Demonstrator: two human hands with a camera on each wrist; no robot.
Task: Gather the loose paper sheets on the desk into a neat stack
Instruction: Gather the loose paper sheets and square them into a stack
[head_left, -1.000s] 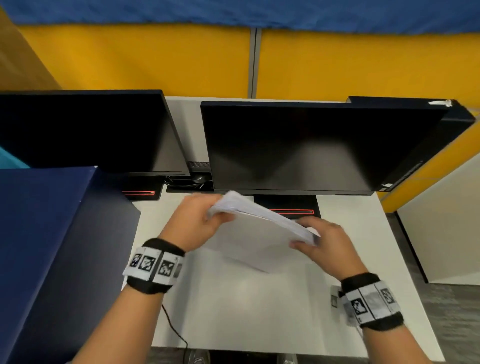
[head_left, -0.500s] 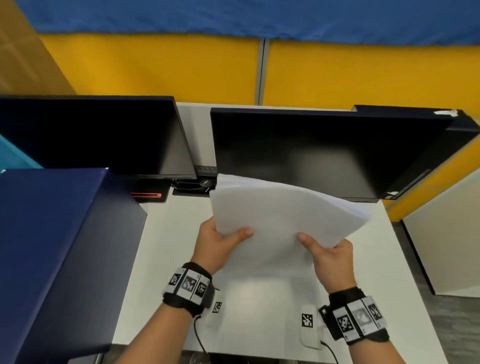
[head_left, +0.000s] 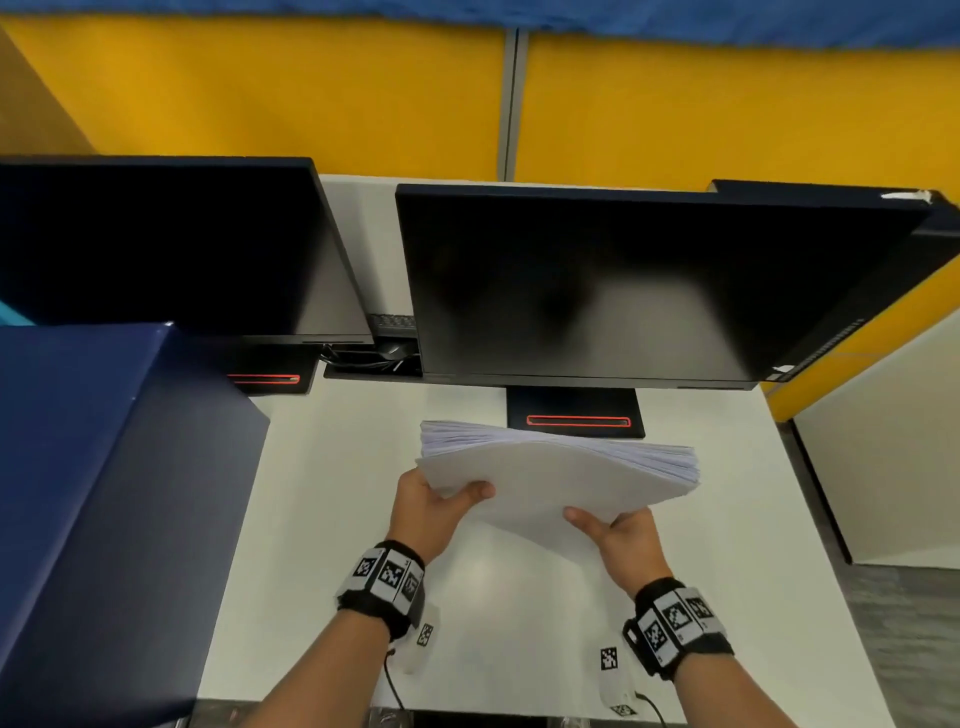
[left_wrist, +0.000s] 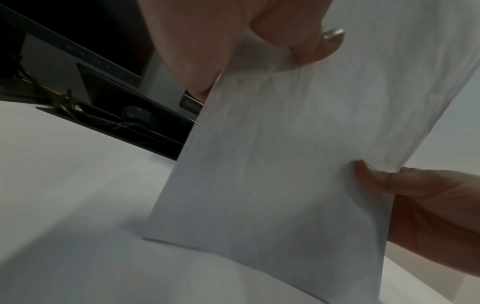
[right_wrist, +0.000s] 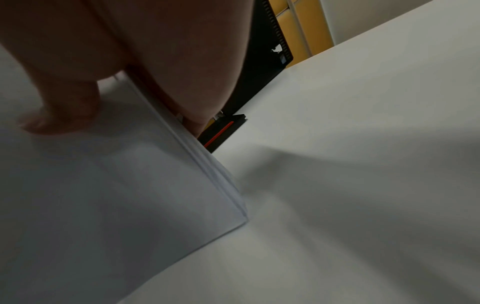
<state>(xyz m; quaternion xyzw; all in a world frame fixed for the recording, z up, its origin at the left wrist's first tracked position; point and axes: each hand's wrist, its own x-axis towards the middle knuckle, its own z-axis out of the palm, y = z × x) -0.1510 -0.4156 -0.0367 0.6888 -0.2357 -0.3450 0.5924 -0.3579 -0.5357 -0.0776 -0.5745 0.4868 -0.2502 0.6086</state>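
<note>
Two hands hold one thick paper stack (head_left: 558, 478) upright in front of the person, its lower edge meeting the white desk (head_left: 322, 493), as the left wrist view shows. The left hand (head_left: 423, 506) grips the stack's left side, thumb curled over the near face and fingers out of sight behind. The right hand (head_left: 623, 535) grips the lower right side the same way, thumb on the near sheet. The top edge is fanned, the sheet ends not flush, and the whole stack bows toward the monitors.

Bare desk lies open to the left of the stack and on the near side toward the wrists. A dark blue partition (head_left: 93, 509) bounds the desk on the left. Behind, the right monitor (head_left: 639, 286) hangs close above the stack's far side, its stand base (head_left: 574, 413) just beyond the paper. The left monitor (head_left: 156, 244) stands farther off, with a cable tray (head_left: 374, 358) between the two screens.

Both sets of fingers are hidden behind the paper. The right wrist view is blurred and shows only the stack's corner and layered edge. Small tagged markers (head_left: 609, 659) sit near the desk's front edge; what they are fixed to is hard to make out.
</note>
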